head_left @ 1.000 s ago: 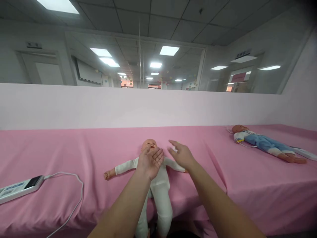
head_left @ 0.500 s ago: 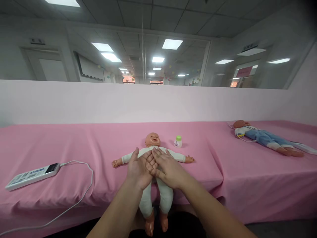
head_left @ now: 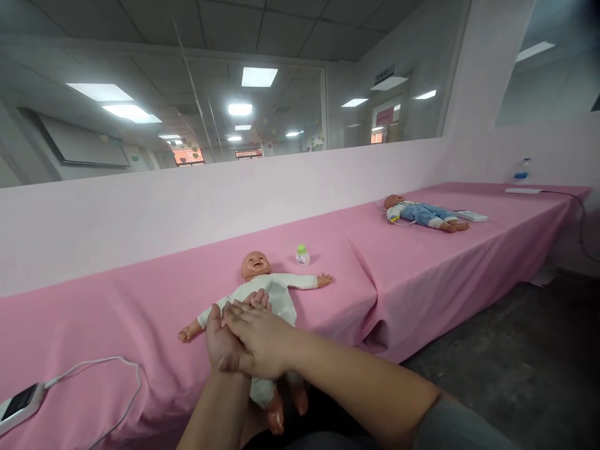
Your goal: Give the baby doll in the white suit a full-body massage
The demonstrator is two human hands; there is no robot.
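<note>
A baby doll (head_left: 281,300) in white clothes lies face up, arms spread, its feet past the near edge. Above its belly, my left hand (head_left: 221,345) is turned palm up with its fingers stretched out. My right hand (head_left: 262,334) lies flat across that palm, fingers extended; the two hands touch and nothing shows between them. They hide part of the doll's lower body, and whether they touch it I cannot tell. Beside the doll's head stands a small clear bottle (head_left: 302,257) with a green cap.
Pink cloth (head_left: 178,281) covers the long table. A white power strip-like device (head_left: 21,406) with a cable lies at lower left. Farther right rest a second doll (head_left: 424,214) in blue and a white device (head_left: 472,216). A bottle with blue contents (head_left: 521,170) stands at the far end.
The view has swung right, showing more of the table's far end. My right hand has slid farther over my left palm, covering more of it.
</note>
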